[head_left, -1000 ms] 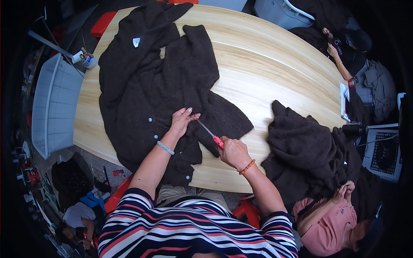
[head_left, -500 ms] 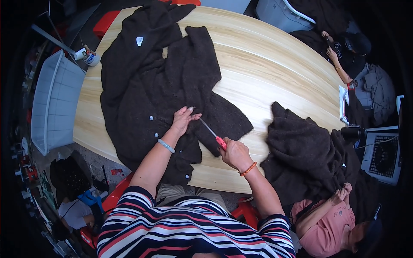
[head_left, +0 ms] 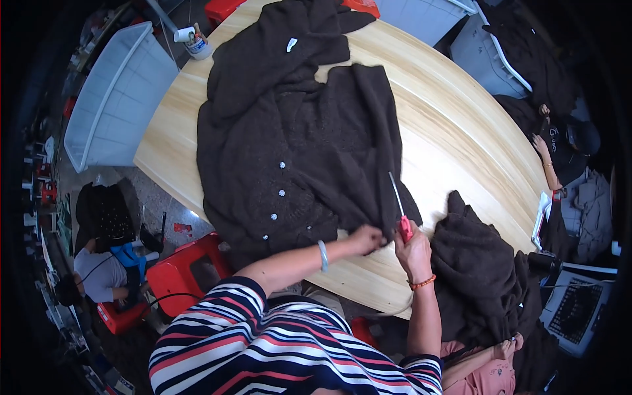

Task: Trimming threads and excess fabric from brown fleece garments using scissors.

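A dark brown knit cardigan [head_left: 250,131] with shiny round buttons down its front lies spread on the wooden table [head_left: 454,125]. My left hand [head_left: 365,240] is closed on the cardigan's near right edge, its fingertips slightly blurred. Close beside it, my right hand [head_left: 413,257] grips red-handled scissors [head_left: 405,227], their thin metal blades pointing away from me over the cloth. The right fingers may also touch the garment's edge; I cannot tell. A small white label [head_left: 291,45] shows on dark cloth at the far end.
More dark knit garments [head_left: 474,250] are heaped at the right, near a seated person in pink [head_left: 484,378]. Another person [head_left: 559,141] works at the far right. A grey bin [head_left: 112,99], a pot of tools [head_left: 197,45] and a red stool [head_left: 187,270] are to the left.
My view has turned, shifting the table in the picture. Both hands have moved right along the cardigan to its near right edge. The left fingers have closed; the scissors now point more straight ahead.
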Demonstrator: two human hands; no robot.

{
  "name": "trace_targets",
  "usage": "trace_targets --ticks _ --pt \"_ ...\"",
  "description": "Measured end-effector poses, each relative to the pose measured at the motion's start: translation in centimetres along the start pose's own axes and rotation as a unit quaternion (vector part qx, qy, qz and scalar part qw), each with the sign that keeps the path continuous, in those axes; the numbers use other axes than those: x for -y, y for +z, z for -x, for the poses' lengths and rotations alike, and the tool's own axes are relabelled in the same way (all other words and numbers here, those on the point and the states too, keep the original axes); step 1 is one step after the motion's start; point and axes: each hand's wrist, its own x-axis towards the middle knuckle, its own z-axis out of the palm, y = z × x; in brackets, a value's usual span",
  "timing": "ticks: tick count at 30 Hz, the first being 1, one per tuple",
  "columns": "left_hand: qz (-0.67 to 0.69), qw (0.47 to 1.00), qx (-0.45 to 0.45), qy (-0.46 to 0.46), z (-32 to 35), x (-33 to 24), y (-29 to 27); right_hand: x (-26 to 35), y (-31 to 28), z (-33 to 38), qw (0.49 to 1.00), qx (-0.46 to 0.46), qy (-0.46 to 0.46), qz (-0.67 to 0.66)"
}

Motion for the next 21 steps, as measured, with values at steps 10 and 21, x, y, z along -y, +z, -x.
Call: trace_targets --ticks 10,21 --pt "-0.262 0.913 -0.181 0.255 12.3 -4.4 -9.1 4.2 2.9 0.9 0.999 0.027 -0.039 -0.008" --pt "-0.455 0.806 -0.373 0.06 17.2 -1.2 -21.7 6.8 12.2 -1.3 0.991 0.038 -0.109 -0.072"
